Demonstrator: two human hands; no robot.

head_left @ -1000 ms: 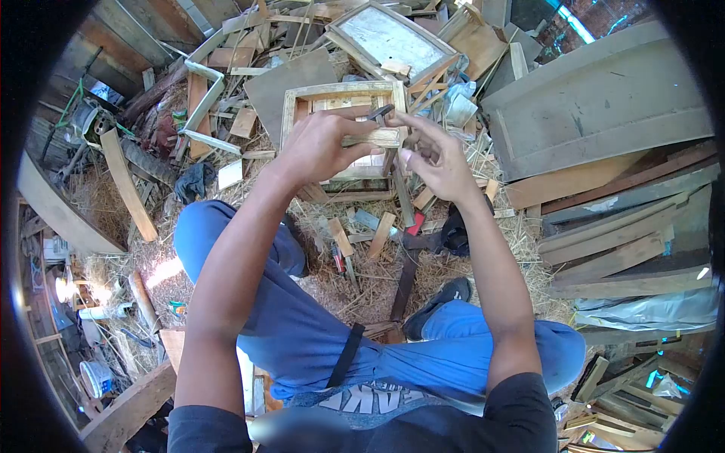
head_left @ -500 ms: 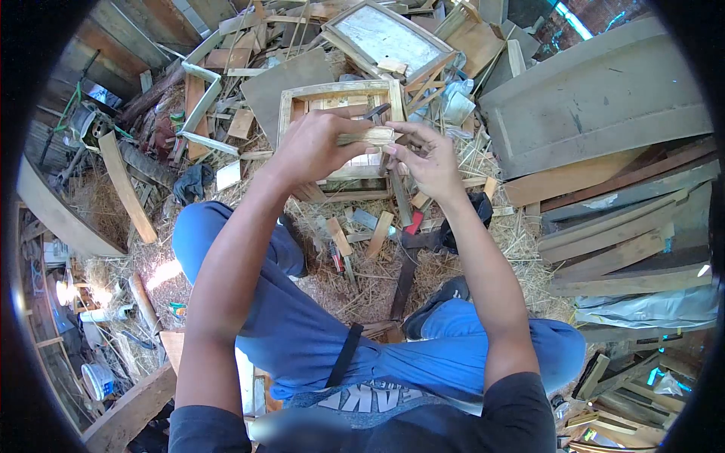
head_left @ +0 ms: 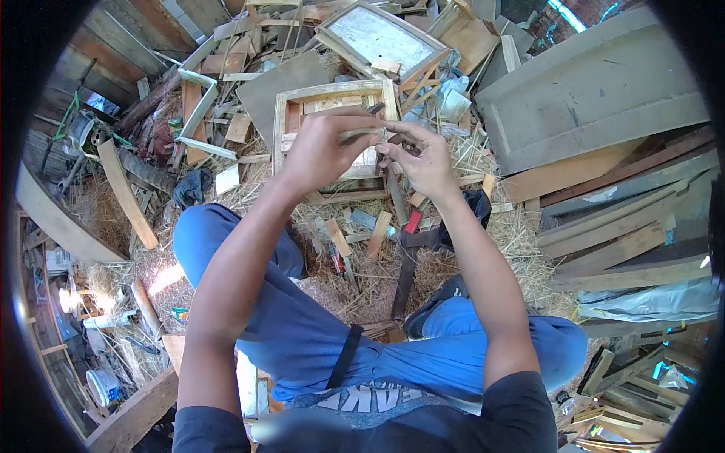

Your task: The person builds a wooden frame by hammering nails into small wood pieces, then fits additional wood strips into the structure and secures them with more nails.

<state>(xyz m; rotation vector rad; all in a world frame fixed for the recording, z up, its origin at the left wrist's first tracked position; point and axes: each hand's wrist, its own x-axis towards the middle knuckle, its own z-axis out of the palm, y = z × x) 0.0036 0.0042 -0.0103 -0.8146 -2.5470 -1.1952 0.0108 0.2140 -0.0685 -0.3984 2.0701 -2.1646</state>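
Observation:
Above a wooden frame [head_left: 283, 121] on the ground, both hands meet at a small piece of wood [head_left: 361, 135]. My left hand [head_left: 321, 147] is closed round the piece, covering much of it. The fingertips of my right hand [head_left: 419, 155] pinch at the piece's right end; whether they hold something small there is too small to make out. A dark tool tip [head_left: 374, 109] shows just above the fingers. Below the hands a narrow wooden strip [head_left: 396, 195] leans down from the frame.
A saw-like blade [head_left: 405, 283] and a red-marked tool [head_left: 412, 222] lie on the straw between my legs. Small wood blocks [head_left: 380, 234] are nearby. Large boards [head_left: 589, 98] stand at the right, and a curved plank [head_left: 127, 192] lies at the left.
The wood piece has turned, so less of its face shows between my hands. My right fingers have drawn closer together at its end, and the view has shifted slightly.

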